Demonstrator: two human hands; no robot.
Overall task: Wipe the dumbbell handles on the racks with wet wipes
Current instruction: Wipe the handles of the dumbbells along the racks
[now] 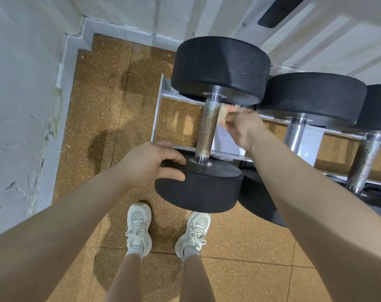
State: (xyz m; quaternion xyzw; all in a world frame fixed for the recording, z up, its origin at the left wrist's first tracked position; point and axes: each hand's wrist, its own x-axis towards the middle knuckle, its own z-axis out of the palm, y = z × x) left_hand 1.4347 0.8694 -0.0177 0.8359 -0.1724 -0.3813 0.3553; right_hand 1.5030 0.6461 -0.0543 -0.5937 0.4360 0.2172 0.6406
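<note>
Head view: left hand (151, 164), fingers spread, steadies near weight head (204, 186) at rack's (158, 118) left end so right hand (243, 125), pinching wet wipe (223, 113), can rub handle (208, 129).

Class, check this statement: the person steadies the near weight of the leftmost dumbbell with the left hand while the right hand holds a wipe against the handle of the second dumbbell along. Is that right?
Not quite. The head view shows the right hand holding the wipe against the handle of the same leftmost dumbbell, not the second one. The left hand does steady its near weight.
</note>
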